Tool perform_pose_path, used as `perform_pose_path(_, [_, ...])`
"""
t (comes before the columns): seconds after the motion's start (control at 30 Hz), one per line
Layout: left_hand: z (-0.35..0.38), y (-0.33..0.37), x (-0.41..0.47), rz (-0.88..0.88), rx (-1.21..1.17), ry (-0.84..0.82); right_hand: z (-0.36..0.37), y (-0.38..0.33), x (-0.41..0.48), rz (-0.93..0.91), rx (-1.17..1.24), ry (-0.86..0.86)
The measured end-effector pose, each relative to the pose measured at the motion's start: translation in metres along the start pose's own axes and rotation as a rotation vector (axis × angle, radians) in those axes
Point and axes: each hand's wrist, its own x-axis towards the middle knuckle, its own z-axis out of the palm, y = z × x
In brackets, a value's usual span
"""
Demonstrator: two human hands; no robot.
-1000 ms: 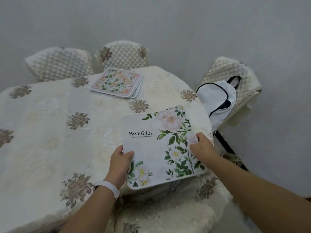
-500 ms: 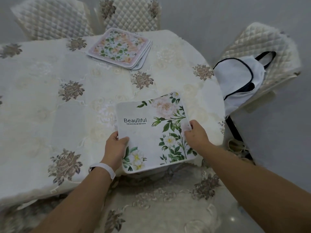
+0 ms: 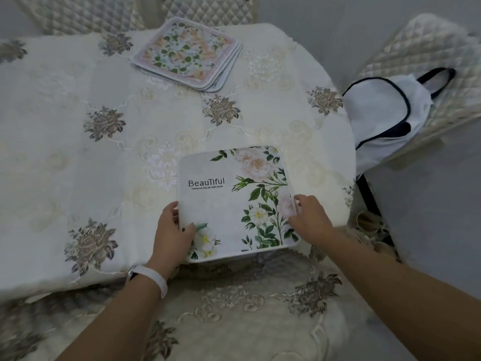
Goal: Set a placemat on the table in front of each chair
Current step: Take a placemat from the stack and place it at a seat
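At the table's [image 3: 65, 165] near edge, the placemat [image 3: 235, 201] lies flat, printed word upright to the wearer. The left hand [image 3: 173, 234] and right hand [image 3: 309, 214] pinch its side edges. Open cloth lies beyond it.

One head-worn view is given, looking steeply down and forward from close above the table [image 3: 78, 178]. The near edge is seen below, the chairs [image 3: 208, 9] at the top.
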Motion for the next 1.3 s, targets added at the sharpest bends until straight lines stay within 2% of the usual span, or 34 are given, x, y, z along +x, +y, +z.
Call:
perform_pose_path(0.17, [-0.01,-0.029,-0.017,0.226,0.502,-0.13,0.005,0.012,-0.019,-0.244,-0.319,-0.103])
perform_pose_path(0.23, [-0.013,-0.038,-0.022,0.348,0.666,-0.153,0.008,0.016,-0.024,-0.267,-0.4,-0.158])
perform_pose_path(0.33, [-0.016,-0.046,-0.024,0.376,0.79,-0.222,0.014,0.021,-0.027,-0.266,-0.447,-0.193])
perform_pose_path(0.77, [-0.01,-0.039,-0.029,0.437,0.789,-0.09,0.013,0.019,-0.012,-0.32,-0.441,-0.119])
perform_pose_path(0.93, [-0.007,-0.032,-0.029,0.382,0.777,-0.102,0.015,0.015,-0.011,-0.334,-0.485,-0.105])
perform_pose_path(1.1, [-0.005,-0.021,-0.035,0.229,0.817,-0.168,0.004,0.008,-0.016,-0.305,-0.489,-0.196])
perform_pose_path(1.2, [-0.01,0.001,-0.048,0.268,0.763,-0.137,-0.017,-0.006,-0.012,-0.25,-0.404,-0.308])
perform_pose_path(1.3, [-0.025,0.027,-0.065,0.325,0.712,-0.002,-0.049,-0.026,-0.006,-0.289,-0.346,-0.353])
